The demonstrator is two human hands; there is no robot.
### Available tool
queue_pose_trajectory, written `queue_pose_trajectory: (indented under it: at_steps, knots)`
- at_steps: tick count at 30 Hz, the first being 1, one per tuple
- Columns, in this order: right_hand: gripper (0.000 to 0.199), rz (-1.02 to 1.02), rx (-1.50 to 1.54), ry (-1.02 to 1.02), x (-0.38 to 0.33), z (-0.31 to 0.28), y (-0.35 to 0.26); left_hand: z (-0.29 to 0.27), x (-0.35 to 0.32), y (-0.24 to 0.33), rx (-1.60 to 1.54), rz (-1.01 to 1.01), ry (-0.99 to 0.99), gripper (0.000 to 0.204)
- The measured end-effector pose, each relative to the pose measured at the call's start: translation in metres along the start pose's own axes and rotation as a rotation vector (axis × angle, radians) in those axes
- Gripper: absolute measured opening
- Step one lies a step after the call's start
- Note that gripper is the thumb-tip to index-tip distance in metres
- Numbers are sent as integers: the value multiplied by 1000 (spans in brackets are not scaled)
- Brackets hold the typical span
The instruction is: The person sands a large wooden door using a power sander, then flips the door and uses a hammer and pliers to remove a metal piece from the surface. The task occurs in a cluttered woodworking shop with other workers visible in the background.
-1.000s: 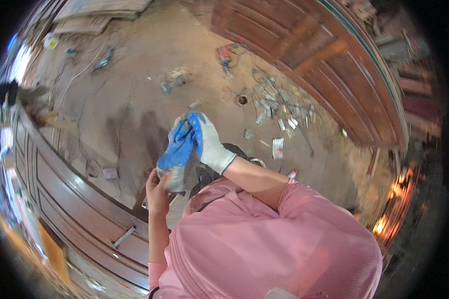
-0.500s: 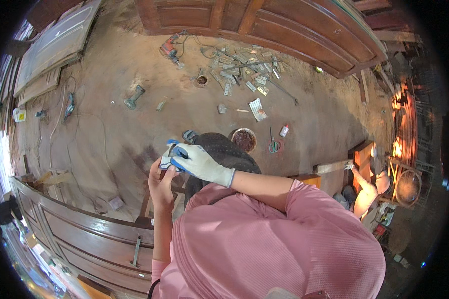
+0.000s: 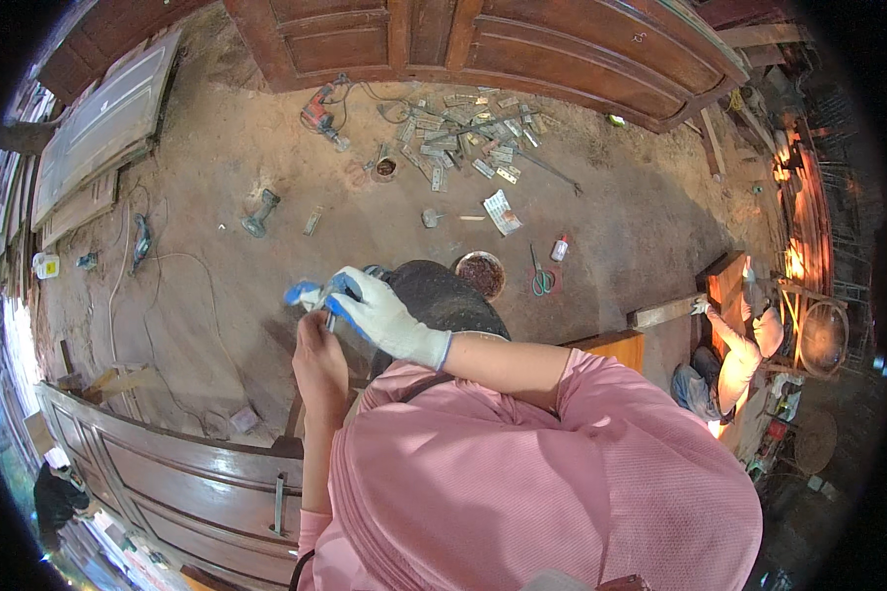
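My left hand (image 3: pixel 319 357) is bare and raised in front of me, its bent fingers closed at the near end of a loose white and blue work glove (image 3: pixel 305 293). My right hand (image 3: pixel 382 317) wears a matching glove, white on the back and blue at the fingers. Its fingers pinch the loose glove from the right, close against my left fingertips. Where exactly the fingers meet, the fabric and the gloved hand hide the grip. Below the hands is my dark-clothed knee (image 3: pixel 443 300).
Metal hinges (image 3: pixel 453 138) lie piled on the floor near a red drill (image 3: pixel 320 113). Scissors (image 3: pixel 541 274), a small bottle (image 3: pixel 560 248) and a brown-filled bowl (image 3: pixel 481 275) sit ahead. A panelled door (image 3: pixel 187 458) lies left. Another person (image 3: pixel 739 355) works at the right.
The loose glove has shifted left and stretched out past my left fingertips. My right hand has moved slightly, still at the glove. The whole view has shifted a little.
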State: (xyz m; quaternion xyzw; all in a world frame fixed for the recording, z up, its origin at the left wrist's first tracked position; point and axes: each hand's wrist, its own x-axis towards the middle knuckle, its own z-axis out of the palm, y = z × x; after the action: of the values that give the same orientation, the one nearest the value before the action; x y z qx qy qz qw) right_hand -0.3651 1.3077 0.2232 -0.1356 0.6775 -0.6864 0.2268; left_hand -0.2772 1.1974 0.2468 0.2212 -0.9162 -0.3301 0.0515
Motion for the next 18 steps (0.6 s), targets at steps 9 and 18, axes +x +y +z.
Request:
queue_pose_trajectory:
  at_steps: [9,18]
  knots:
    - [20,-168,-181,-341,1,28,-1,-26,36,-21,-1233,-617,-20,27]
    - [33,-124,-214,-374,4,25,-31,-8,41,-33,-1525,-411,-202,50]
